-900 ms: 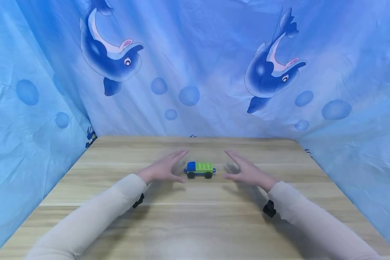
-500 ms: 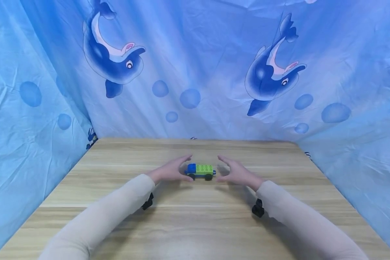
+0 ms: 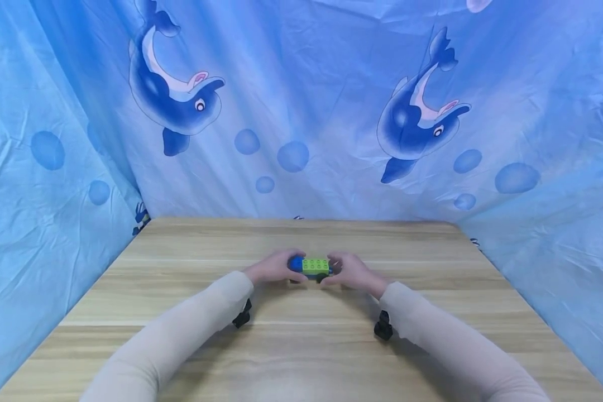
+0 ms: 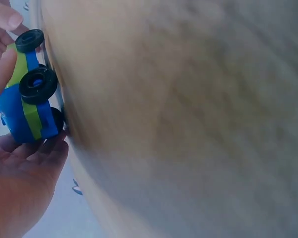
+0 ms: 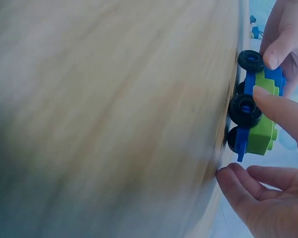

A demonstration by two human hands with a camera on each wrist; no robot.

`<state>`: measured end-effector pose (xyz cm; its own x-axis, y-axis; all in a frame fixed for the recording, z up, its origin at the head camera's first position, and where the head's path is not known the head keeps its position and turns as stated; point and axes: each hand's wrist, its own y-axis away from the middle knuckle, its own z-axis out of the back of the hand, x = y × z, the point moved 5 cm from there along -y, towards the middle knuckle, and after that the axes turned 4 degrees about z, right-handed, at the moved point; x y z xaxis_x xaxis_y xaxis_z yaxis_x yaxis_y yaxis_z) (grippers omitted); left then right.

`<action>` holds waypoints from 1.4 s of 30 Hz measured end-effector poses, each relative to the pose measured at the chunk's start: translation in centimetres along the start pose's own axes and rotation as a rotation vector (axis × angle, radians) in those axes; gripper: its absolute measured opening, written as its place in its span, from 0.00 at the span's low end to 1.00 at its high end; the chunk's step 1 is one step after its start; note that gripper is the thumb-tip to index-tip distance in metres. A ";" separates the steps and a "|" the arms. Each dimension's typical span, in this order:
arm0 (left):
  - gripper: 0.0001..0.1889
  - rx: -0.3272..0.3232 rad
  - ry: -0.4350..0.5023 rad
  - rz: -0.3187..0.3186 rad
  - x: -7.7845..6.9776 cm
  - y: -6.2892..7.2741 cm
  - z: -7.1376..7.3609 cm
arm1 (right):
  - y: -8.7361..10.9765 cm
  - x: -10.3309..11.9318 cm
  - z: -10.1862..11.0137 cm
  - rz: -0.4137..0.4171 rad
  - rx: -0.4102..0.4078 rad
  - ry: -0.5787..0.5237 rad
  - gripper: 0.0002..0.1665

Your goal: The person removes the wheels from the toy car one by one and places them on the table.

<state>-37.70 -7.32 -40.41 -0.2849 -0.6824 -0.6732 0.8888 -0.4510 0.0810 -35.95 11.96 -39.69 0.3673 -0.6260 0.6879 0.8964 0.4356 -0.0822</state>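
A toy truck (image 3: 315, 266) with a blue cab, lime-green studded block and black wheels stands on the wooden table. My left hand (image 3: 275, 267) is around the cab end, its thumb along the near side and fingers behind, holding it. In the left wrist view those fingers (image 4: 44, 148) meet the front of the toy. At the rear end is my right hand (image 3: 353, 271). In the right wrist view its thumb (image 5: 283, 109) lies against or just over the green block, while its bent fingers (image 5: 243, 188) stay a little apart from the tail.
The light wooden table (image 3: 301, 346) spreads around the hands. Behind and beside it hangs a blue curtain (image 3: 331, 111) printed with dolphins. A black wrist-camera mount (image 3: 242, 314) sits under the left wrist, another black mount (image 3: 383, 325) under the right.
Both hands have moved inward from either side to the toy truck, and their fingers have drawn closer about its ends. The truck remains in about the same place on the table.
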 end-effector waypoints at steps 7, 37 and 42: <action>0.31 0.022 0.065 -0.004 -0.4 -0.5 -0.6 | -0.3 0.0 -0.8 0.001 0.005 0.012 0.31; 0.27 0.077 0.067 -0.030 -3.8 -0.6 2.9 | -0.8 4.0 4.4 0.009 -0.050 -0.042 0.31; 0.20 0.076 0.129 -0.081 -4.8 -0.3 3.4 | -0.8 5.3 5.6 0.026 -0.070 -0.070 0.30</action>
<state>-37.80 -5.89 -34.74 -0.3021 -0.5645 -0.7681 0.8337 -0.5471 0.0743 -36.09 11.91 -31.89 0.3749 -0.5669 0.7335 0.9026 0.4039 -0.1492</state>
